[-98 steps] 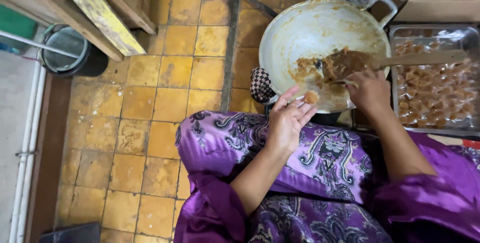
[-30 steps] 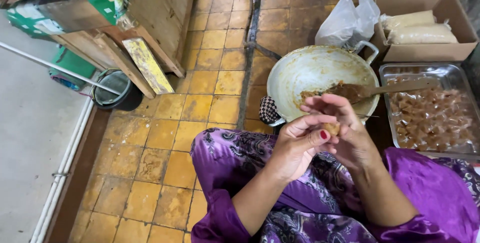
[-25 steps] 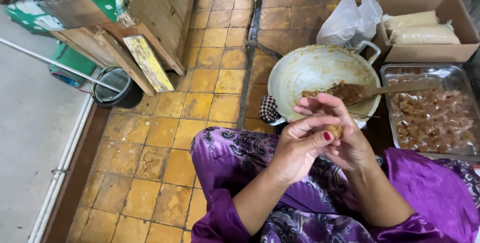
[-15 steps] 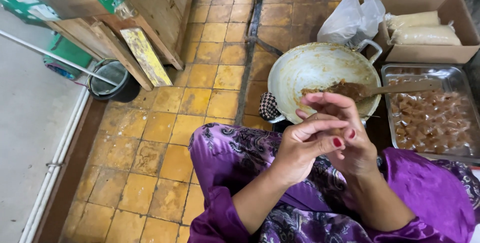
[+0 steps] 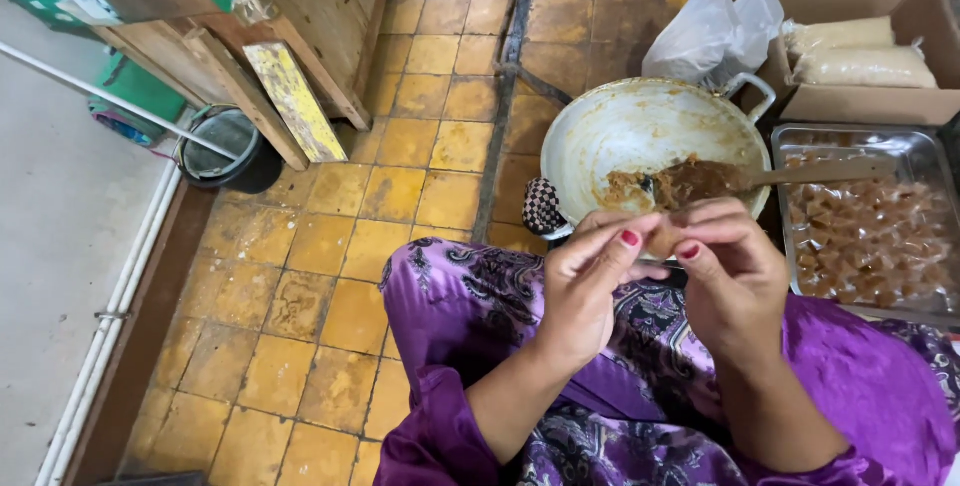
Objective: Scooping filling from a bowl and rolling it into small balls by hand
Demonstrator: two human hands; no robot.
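A floor of yellow tiles [image 5: 330,246] fills the left of the frame. At the centre, the left hand [image 5: 590,281] and the right hand [image 5: 725,271] meet, fingers curled around 1 small brown sweet [image 5: 661,240], pinched between both. Just above stands a white pan [image 5: 620,136] with brown paste; a metal tray [image 5: 925,151] of wrapped sweets lies at right.

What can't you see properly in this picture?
- The small brown lump, head view: the fingers of the left hand and right hand cover most of it, so its shape is unclear.
- The metal tray: cut off by the right edge.
- The wrapped pieces in the tray: too small to count.
- The spoon in the pan: its tip is buried in brown paste.
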